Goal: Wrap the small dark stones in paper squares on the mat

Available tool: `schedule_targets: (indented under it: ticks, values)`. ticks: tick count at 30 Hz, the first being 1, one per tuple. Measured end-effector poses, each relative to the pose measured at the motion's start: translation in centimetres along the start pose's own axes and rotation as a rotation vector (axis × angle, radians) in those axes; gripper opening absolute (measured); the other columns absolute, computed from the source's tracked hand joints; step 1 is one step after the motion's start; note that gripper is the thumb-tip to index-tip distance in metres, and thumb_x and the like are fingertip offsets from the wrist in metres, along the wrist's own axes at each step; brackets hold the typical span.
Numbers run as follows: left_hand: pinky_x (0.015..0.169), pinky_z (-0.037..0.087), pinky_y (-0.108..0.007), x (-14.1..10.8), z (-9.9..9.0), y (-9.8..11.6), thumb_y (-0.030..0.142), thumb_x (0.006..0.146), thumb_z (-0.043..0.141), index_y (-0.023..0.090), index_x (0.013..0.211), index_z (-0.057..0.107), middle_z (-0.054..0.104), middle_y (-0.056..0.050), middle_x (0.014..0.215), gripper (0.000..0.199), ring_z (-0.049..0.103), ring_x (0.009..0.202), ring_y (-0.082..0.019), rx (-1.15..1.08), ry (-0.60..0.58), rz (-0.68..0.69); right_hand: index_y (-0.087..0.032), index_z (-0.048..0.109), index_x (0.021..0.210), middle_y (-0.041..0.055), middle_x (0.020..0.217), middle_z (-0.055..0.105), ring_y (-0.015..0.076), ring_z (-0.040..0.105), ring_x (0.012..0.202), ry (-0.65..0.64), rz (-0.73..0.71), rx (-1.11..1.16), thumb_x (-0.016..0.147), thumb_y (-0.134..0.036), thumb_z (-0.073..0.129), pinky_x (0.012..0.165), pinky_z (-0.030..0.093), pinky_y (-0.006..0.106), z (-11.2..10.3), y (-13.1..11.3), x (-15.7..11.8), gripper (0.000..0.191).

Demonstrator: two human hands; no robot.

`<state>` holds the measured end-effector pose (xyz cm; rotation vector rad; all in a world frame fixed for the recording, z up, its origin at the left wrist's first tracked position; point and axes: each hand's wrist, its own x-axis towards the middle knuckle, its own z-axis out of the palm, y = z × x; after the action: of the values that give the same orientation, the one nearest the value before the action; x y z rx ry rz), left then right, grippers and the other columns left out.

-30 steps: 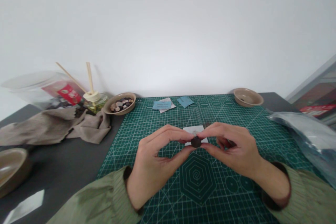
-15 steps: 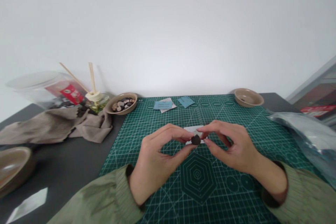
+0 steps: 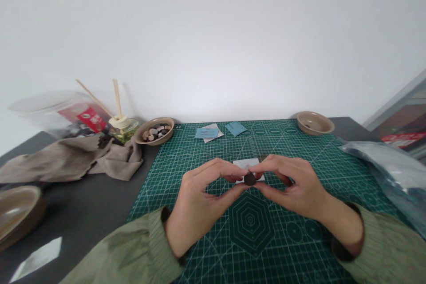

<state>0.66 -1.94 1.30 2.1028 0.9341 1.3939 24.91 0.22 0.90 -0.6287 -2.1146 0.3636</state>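
Note:
A small dark round stone (image 3: 250,179) is held up over the middle of the green cutting mat (image 3: 186,159). My left hand (image 3: 208,199) pinches its left side between thumb and fingertips. From the other side, the thumb and fingers of my right hand (image 3: 293,186) close on the same stone, so both hands grip it. Behind the fingertips a white piece of paper (image 3: 245,164) lies on the mat, partly covered by the hands.
A brown bowl of pebbles (image 3: 155,132) stands back left, beside a reed diffuser (image 3: 121,126) and a crumpled cloth (image 3: 116,159). Blue packets (image 3: 207,132) lie at the back. Another bowl (image 3: 315,124) is back right, near a clear plastic bag (image 3: 392,173).
My right hand's thumb and fingers have closed in to touch the stone, which has shifted slightly right. My left hand keeps its pinch.

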Motion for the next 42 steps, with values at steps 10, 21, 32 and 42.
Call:
schedule_targets:
  ticks: [10,21,32,42]
  values:
    - [0.075,0.063,-0.025,-0.04,0.08,0.0,0.015,0.089,0.087,0.023,0.103,0.081,0.083,-0.001,0.096,0.017,0.076,0.08,-0.013,0.004,0.003,-0.019,-0.021,0.075,0.115,-0.0015,0.093,0.077,0.0087,0.06,0.065,0.015,-0.004,-0.017,0.098,-0.019,0.077,0.069,0.053,0.022,-0.12,-0.18,0.11,0.018]
    - [0.072,0.06,-0.025,-0.04,0.26,-0.05,0.014,0.09,0.086,0.023,0.1,0.081,0.083,-0.001,0.097,0.014,0.074,0.078,-0.013,0.016,0.004,-0.023,-0.022,0.075,0.119,-0.0035,0.085,0.073,0.0083,0.051,0.056,-0.015,0.012,-0.066,0.098,-0.02,0.075,0.062,0.047,0.023,-0.25,-0.05,-0.07,0.021]
    - [0.066,0.056,-0.022,-0.18,0.16,-0.17,0.013,0.09,0.085,0.024,0.102,0.079,0.082,0.002,0.094,0.018,0.072,0.078,-0.011,0.057,0.005,-0.03,-0.024,0.073,0.123,-0.0044,0.085,0.072,0.0083,0.045,0.054,-0.022,0.014,-0.093,0.099,-0.024,0.075,0.063,0.048,0.023,-0.19,0.27,-0.32,0.024]
    - [0.065,0.057,-0.026,-0.14,0.13,-0.38,0.018,0.092,0.084,0.023,0.103,0.08,0.083,-0.002,0.097,0.012,0.074,0.081,-0.014,0.068,-0.008,-0.037,-0.023,0.074,0.122,-0.0017,0.091,0.077,0.009,0.057,0.059,0.001,0.0,-0.063,0.099,-0.023,0.075,0.066,0.053,0.023,-0.23,0.26,-0.2,0.023]
